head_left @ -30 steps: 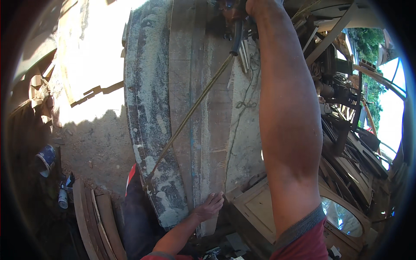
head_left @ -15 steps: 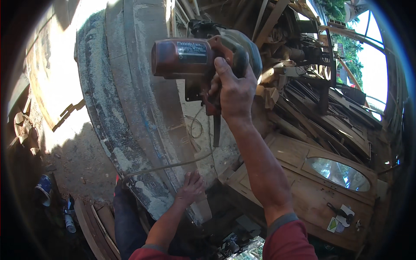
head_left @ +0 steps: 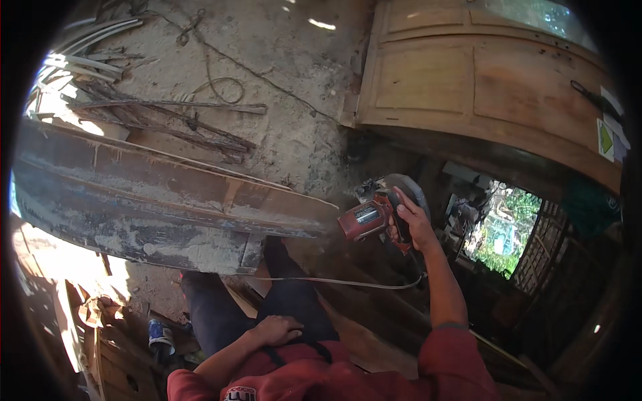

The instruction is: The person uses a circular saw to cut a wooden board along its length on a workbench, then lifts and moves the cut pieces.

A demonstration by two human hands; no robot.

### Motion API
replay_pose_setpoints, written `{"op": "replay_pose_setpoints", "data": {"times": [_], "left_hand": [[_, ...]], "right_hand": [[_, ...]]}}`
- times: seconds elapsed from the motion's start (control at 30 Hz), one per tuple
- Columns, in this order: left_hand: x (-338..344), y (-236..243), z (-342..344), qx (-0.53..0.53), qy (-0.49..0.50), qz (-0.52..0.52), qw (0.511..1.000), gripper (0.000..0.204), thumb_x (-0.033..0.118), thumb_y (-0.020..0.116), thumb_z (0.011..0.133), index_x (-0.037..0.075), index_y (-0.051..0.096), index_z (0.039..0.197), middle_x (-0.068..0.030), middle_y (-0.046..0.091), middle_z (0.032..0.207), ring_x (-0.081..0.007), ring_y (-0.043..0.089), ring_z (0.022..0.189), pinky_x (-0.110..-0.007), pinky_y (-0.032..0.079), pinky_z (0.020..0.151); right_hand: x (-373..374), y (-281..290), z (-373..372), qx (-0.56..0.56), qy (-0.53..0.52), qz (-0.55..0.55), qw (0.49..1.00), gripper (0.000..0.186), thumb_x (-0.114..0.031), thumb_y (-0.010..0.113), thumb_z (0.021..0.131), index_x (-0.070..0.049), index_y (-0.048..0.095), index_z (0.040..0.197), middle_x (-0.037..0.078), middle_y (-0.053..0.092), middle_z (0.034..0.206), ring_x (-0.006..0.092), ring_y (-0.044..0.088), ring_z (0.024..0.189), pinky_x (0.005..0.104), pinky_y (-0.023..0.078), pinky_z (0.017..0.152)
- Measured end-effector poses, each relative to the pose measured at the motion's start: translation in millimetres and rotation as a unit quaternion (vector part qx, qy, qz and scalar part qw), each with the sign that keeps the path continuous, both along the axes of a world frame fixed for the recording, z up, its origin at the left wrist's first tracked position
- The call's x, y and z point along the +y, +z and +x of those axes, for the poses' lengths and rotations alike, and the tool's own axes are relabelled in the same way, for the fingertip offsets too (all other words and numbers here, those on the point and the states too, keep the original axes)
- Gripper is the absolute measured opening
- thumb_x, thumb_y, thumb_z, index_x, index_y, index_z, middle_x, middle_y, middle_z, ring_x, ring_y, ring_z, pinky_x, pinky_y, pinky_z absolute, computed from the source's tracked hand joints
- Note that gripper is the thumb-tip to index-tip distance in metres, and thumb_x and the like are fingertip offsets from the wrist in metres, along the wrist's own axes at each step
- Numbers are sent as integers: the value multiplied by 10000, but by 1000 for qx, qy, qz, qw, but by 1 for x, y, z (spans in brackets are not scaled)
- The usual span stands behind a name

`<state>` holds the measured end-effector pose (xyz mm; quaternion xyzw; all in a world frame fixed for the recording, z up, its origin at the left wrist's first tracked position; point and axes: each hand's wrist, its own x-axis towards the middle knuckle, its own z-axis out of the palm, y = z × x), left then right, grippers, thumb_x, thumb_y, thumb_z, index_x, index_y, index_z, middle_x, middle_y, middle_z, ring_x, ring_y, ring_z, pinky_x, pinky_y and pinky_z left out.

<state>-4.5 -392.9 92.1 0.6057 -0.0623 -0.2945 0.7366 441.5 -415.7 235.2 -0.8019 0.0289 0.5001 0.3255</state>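
Observation:
My right hand (head_left: 411,224) is wrapped round the handle of a red and black circular saw (head_left: 364,219), held beside the right end of some long, worn boards (head_left: 167,190). The boards are streaked grey, with pale dust on them. From the saw a pale cord (head_left: 351,282) loops down and runs left along the boards' lower edge. My left hand (head_left: 281,329) rests at my waist, over my dark trousers, fingers apart and slightly bent, holding nothing.
A wooden cabinet door panel (head_left: 424,77) with glass and small items lies at upper right. Thin offcuts and long sticks (head_left: 167,107) lie on the dusty floor (head_left: 294,53) with a rope. A blue-and-white can (head_left: 159,334) stands lower left, near scrap wood. Foliage shows through an opening at right.
The view has swung round, so the boards now lie crosswise. The saw in my right hand is lower, at the boards' end. My left hand has left the boards for my waist.

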Motion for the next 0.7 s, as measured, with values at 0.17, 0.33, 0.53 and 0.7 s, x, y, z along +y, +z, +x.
{"op": "replay_pose_setpoints", "data": {"times": [0.17, 0.33, 0.53, 0.7], "left_hand": [[67, 29, 84, 57, 353, 286, 889, 184, 82, 659, 902, 29, 683, 1077, -167, 678, 894, -361, 663, 803, -457, 523, 719], [30, -15, 35, 115, 230, 415, 873, 180, 64, 653, 891, 18, 676, 1063, -171, 656, 877, -371, 641, 813, -470, 517, 749], [0, -21, -32, 235, 101, 528, 810, 194, 117, 653, 903, 37, 692, 1075, -152, 650, 919, -359, 633, 906, -462, 510, 828], [-7, -26, 2, 318, 112, 534, 775, 208, 156, 648, 930, 51, 700, 1103, -157, 674, 982, -357, 654, 944, -447, 527, 866]], "right_hand": [[-196, -86, 19, -34, -8, -182, 983, 593, -232, 593, 1028, -167, 396, 1584, 7, 556, 758, 89, 505, 577, 267, 438, 508], [-340, -238, 14, -42, 175, -342, 922, 588, -401, 546, 990, -281, 427, 1553, 186, 529, 1487, 402, 468, 1395, 497, 368, 1159], [-405, -396, -1, 7, 159, -371, 915, 550, -416, 519, 999, -342, 434, 1538, 149, 552, 1469, 395, 530, 1330, 489, 416, 1116], [-478, -532, -33, -97, 166, -281, 940, 413, -260, 540, 1015, -212, 507, 1423, 209, 579, 1378, 484, 542, 1250, 546, 463, 993]]}}
